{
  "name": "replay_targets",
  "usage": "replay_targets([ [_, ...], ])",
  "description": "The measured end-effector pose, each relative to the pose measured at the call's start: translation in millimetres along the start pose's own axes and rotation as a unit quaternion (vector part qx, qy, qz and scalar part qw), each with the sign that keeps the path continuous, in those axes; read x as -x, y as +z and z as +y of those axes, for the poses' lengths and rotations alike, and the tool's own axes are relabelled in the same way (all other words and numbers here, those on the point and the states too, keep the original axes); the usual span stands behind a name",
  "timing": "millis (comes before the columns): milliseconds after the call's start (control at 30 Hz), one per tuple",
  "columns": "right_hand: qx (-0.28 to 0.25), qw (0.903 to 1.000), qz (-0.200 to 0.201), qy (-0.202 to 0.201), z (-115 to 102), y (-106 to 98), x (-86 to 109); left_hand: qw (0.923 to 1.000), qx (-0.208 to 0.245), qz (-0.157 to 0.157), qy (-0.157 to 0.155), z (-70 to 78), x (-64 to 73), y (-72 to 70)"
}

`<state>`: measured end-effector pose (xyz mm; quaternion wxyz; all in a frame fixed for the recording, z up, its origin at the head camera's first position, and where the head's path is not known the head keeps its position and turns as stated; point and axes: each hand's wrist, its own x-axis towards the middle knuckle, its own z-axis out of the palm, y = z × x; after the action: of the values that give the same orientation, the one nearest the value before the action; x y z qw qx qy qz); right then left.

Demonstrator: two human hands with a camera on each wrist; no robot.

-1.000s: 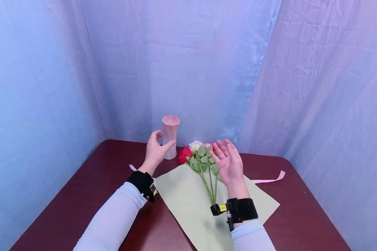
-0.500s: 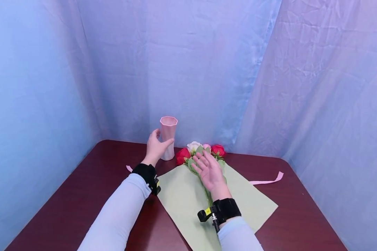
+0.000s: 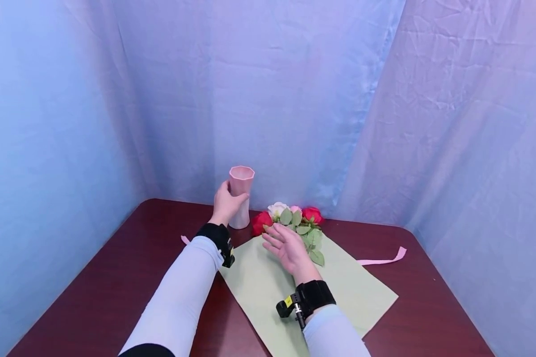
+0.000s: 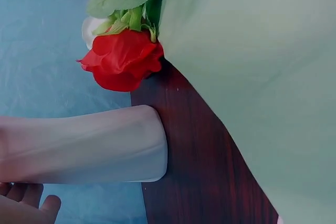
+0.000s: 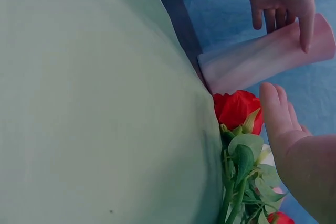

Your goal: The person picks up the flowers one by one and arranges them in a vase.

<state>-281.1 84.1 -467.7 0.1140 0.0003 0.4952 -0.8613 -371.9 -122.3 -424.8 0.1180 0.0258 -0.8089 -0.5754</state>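
Observation:
A tall pink vase (image 3: 240,216), paler toward its base, stands upright near the table's back edge. My left hand (image 3: 226,204) grips its left side at mid-height, thumb across the front and fingers behind. In the right wrist view that thumb overlaps the vase (image 5: 262,61). My right hand (image 3: 288,249) is held open over the flower bunch, palm facing left, fingers extended. The bunch has red flowers (image 3: 312,215), a white flower (image 3: 277,208), a pink one and green leaves (image 3: 314,238). The right hand and forearm hide its stems in the head view.
Under the flowers, a pale green wrapping sheet (image 3: 362,297) lies cornerwise on the dark red-brown table (image 3: 129,277). Pink ribbon (image 3: 381,261) shows from beneath it at the right, with another end (image 3: 185,239) at the left. Curtains (image 3: 272,99) hang close behind the table.
My left hand has come closer to the vase, from fingers spread beside it to gripping it. The right hand has moved left and down, uncovering the red flower at the right.

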Motion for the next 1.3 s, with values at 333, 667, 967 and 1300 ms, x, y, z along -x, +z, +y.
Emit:
replay_targets([
  [333,0.018,0.9998,-0.001,0.011,6,10,-7.3,0.9999,0.0,-0.008,-0.008,-4.2,-1.7,-9.7],
  [667,0.025,0.9995,-0.012,0.012,7,12,-11.4,0.9999,-0.014,0.001,-0.002,-5.9,0.1,-15.3],
  [967,0.08,0.9965,-0.023,0.004,-9,13,-11.8,0.9981,-0.042,0.001,0.046,2.6,-0.7,-31.0],
  [1300,0.235,0.9704,-0.042,-0.037,-35,23,-0.2,0.993,-0.049,-0.014,0.106,16.4,25.7,-69.3],
])
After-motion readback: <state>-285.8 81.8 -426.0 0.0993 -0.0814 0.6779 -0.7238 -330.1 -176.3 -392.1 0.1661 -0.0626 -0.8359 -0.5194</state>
